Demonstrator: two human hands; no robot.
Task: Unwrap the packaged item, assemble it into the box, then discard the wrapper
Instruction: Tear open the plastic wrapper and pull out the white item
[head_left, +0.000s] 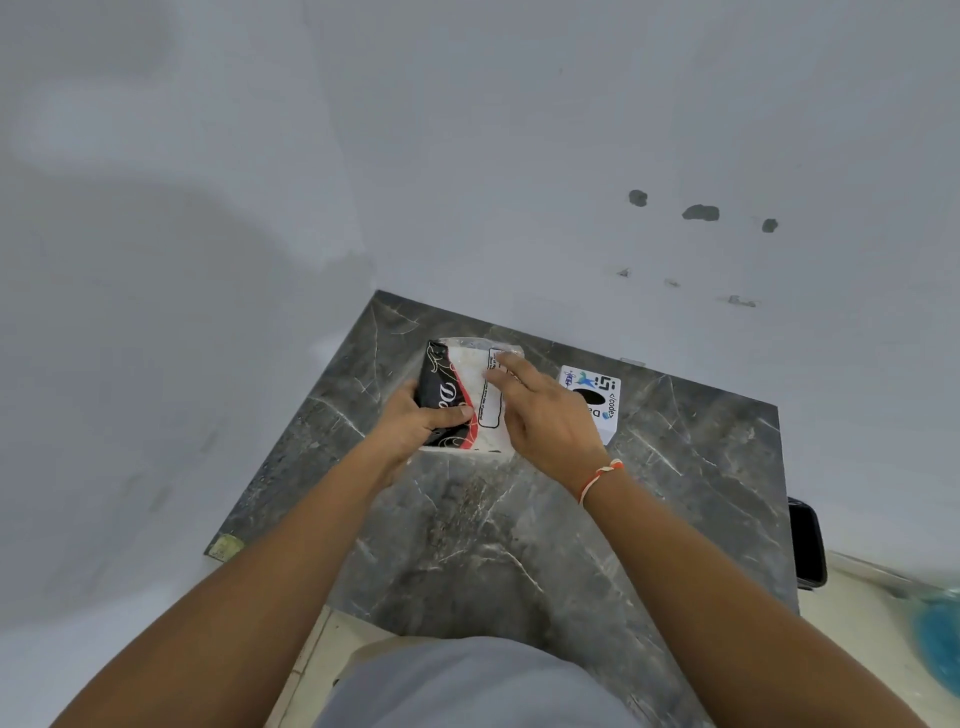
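my left hand (415, 423) has its grip closed on the packaged item (464, 397), thumb pressed across the black and red printed part of the wrapper, fingers curled under the left edge where i cannot see them. the packet sits at the far middle of the dark marbled counter (519, 545), its near edge on or just above the surface; i cannot tell which. my right hand (548, 423) lies over the packet's right side with a loose, open grip, fingers spread and the fingertips (501, 364) touching the clear part of the wrapper near its far right corner, pinching nothing that i can make out. a red and white thread (597, 480) circles my right wrist. the white box (602, 402), printed with coloured logos and a dark oval, stands just beside the packet on its right, partly hidden behind my right hand.
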